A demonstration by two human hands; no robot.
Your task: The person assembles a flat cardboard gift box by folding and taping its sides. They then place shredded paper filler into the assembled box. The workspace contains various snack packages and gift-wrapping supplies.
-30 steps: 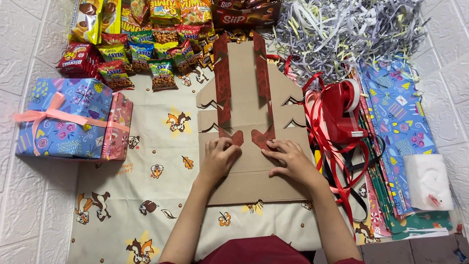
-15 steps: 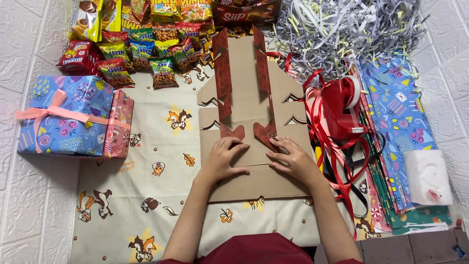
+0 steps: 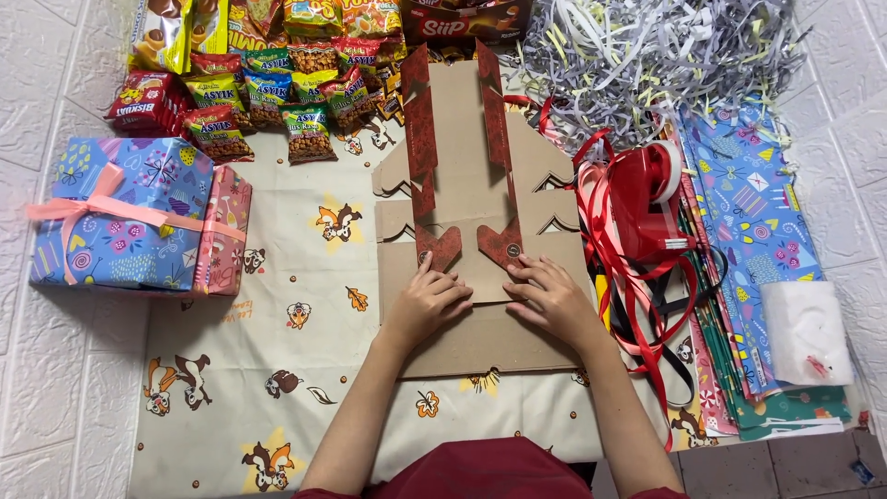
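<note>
Cardboard box blank [image 3: 480, 231], brown with dark red patterned flaps, lies flat in the middle of the cloth, straight ahead of you and running away from you toward the snacks. Your left hand [image 3: 432, 303] rests palm down on its near half, fingers curled loosely and pressing the card just below the left heart-shaped red tab [image 3: 438, 246]; it grips nothing. Your right hand [image 3: 552, 298] lies flat beside it, fingers spread, fingertips touching the card right under the right heart-shaped tab [image 3: 501, 244]; it too holds nothing. The two hands are close together but apart.

Under the blank is the cream tablecloth [image 3: 277, 370] printed with squirrels and leaves. To your left, near the cloth's edge, sits a blue wrapped gift [image 3: 120, 212] tied with a pink ribbon, and a slimmer pink wrapped gift [image 3: 226, 231] stands against its right side. To your right, a red tape dispenser [image 3: 651, 199] sits in a tangle of red ribbon [image 3: 637, 296], just beside the blank. Beyond that lie sheets of wrapping paper [image 3: 748, 203] and a white packet [image 3: 806, 331].

Farther off, packets of snacks [image 3: 268, 92] line the far left, and a heap of grey and white shredded paper [image 3: 647, 55] fills the far right.
</note>
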